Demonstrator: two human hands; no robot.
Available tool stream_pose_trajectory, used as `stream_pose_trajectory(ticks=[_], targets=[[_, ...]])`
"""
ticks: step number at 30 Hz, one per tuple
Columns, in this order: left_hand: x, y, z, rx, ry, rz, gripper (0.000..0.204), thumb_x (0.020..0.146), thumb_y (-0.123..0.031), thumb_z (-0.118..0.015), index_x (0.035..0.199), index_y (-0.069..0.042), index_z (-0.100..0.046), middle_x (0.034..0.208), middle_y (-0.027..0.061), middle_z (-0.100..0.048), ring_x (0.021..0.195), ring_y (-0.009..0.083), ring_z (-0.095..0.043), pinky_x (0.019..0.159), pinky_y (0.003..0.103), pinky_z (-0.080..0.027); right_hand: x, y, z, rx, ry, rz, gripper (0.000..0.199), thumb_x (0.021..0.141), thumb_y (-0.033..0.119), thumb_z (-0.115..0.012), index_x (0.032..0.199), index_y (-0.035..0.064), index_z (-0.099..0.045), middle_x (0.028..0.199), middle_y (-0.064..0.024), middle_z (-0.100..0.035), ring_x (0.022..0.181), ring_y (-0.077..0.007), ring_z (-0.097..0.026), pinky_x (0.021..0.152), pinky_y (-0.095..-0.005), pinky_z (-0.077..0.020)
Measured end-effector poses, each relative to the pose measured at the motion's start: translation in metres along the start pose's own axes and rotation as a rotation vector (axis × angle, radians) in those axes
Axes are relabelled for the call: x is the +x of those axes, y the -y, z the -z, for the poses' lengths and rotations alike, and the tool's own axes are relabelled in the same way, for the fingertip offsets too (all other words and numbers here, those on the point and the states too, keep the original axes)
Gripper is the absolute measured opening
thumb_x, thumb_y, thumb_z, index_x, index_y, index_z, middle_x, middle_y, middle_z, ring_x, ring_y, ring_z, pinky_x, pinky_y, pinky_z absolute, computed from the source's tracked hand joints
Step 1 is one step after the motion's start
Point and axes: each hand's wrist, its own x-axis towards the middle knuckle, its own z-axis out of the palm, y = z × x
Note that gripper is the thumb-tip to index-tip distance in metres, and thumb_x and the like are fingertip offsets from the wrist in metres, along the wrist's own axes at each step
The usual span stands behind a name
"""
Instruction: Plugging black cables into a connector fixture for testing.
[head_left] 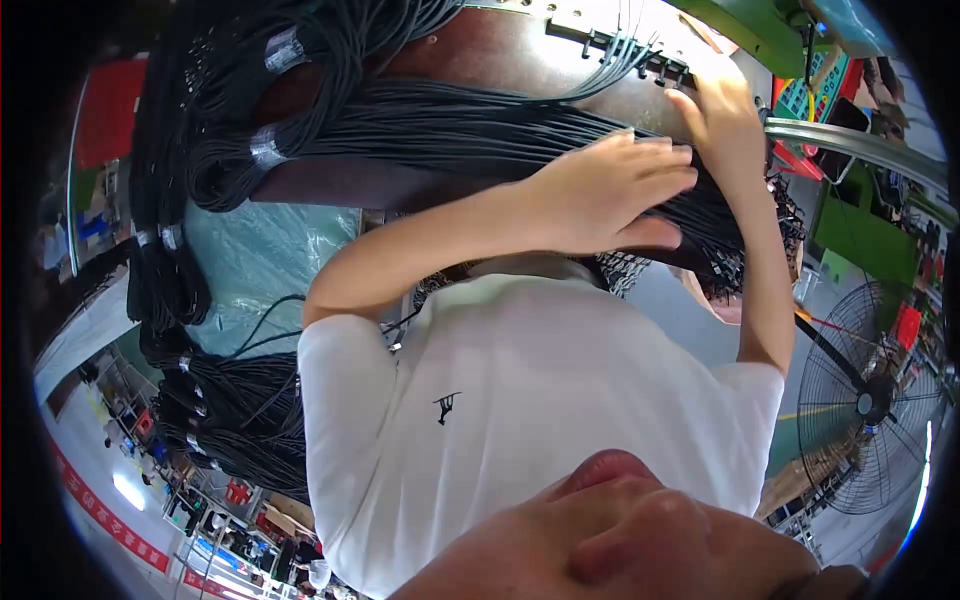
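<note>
A thick bundle of black cables [430, 125] runs across the dark red-brown bench. My left hand [630, 190] hovers over or rests on the cables' right part, fingers stretched and thumb apart, holding nothing visible; contact is unclear. Farther right, my right hand [722, 105] reaches to the bright far edge beside a black pegged fixture [665, 68]. Its thumb stands away from the fingers, whose tips are washed out by glare. Several thin grey-tipped cable ends [625, 55] fan over the fixture, left of that hand.
Coiled black cables with silvery ties [268, 148] lie at the left, and more bundles [230, 410] hang below. Green plastic sheeting [265, 255] covers something beside them. A metal tube [850, 135] and green machine part [745, 35] are at the right, with a standing fan [872, 400] lower down.
</note>
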Motion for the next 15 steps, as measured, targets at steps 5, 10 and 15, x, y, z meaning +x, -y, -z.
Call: stream_pose_trajectory(ticks=[5,10,15], targets=[[-0.021,0.033,0.026,0.793,0.129,0.429,0.074,0.088,-0.055,-0.052,0.134,0.003,-0.044,0.139,0.0241,-0.043,0.129,0.0323,-0.042,0.103,0.048,-0.037,-0.01,-0.016,-0.011,0.012,-0.031,0.16,0.035,0.083,0.014,-0.066,0.119,0.0146,-0.063,0.113,-0.0076,-0.063,0.108,-0.0275,-0.058,0.09,-0.0364,-0.0478],[-0.08,0.063,0.1,0.84,0.251,0.382,0.05,0.089,-0.04,-0.058,0.122,-0.003,-0.058,0.122,0.0196,-0.059,0.107,0.032,-0.059,0.089,0.038,-0.048,-0.075,-0.037,0.093,0.094,0.155,-0.252,0.034,0.083,0.005,-0.064,0.116,0.012,-0.064,0.104,-0.0083,-0.066,0.1,-0.0277,-0.062,0.086,-0.0372,-0.0497],[-0.07,0.077,0.117,0.403,0.133,0.324,0.034,0.087,-0.028,-0.065,0.113,-0.005,-0.067,0.1,0.0153,-0.068,0.09,0.0316,-0.065,0.081,0.034,-0.051,-0.107,-0.066,0.153,-0.411,0.478,-0.588,0.039,0.086,0.016,-0.063,0.125,0.013,-0.059,0.115,-0.0117,-0.064,0.101,-0.0309,-0.063,0.085,-0.0401,-0.05]])
